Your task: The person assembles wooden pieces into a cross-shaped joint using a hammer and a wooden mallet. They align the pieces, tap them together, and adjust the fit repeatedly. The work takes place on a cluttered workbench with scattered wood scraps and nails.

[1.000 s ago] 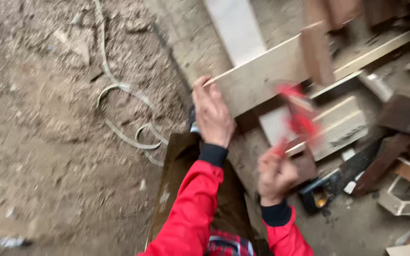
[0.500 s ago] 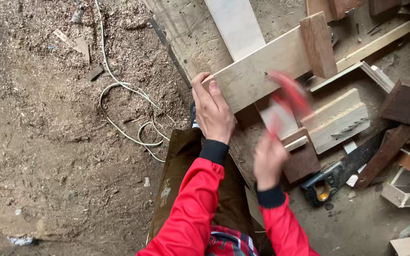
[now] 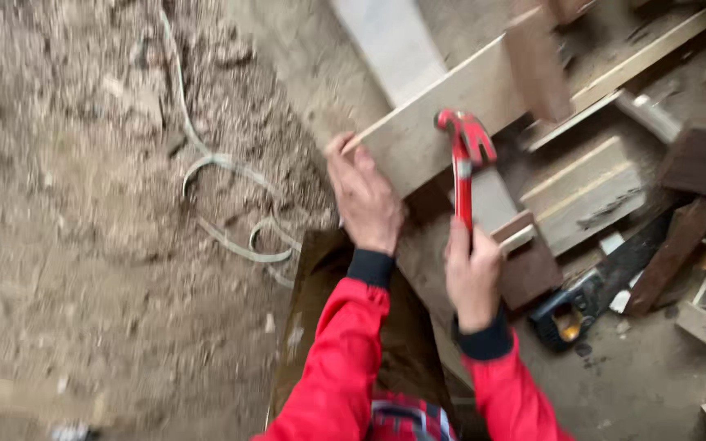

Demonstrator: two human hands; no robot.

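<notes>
Since a moment ago the red-handled claw hammer point(image 3: 464, 167) has swung up, its head now over the pale wooden plank point(image 3: 443, 114). Right hand point(image 3: 472, 273) fingers are clenched round the lower handle. Left hand point(image 3: 363, 196), at nine o'clock from the hammer, lies flat, fingers pressed on the plank's near end. At four o'clock, a black-handled hand saw point(image 3: 594, 286) rests on the dusty floor point(image 3: 83, 245); a pale cord point(image 3: 222, 204) loops at nine o'clock.
</notes>
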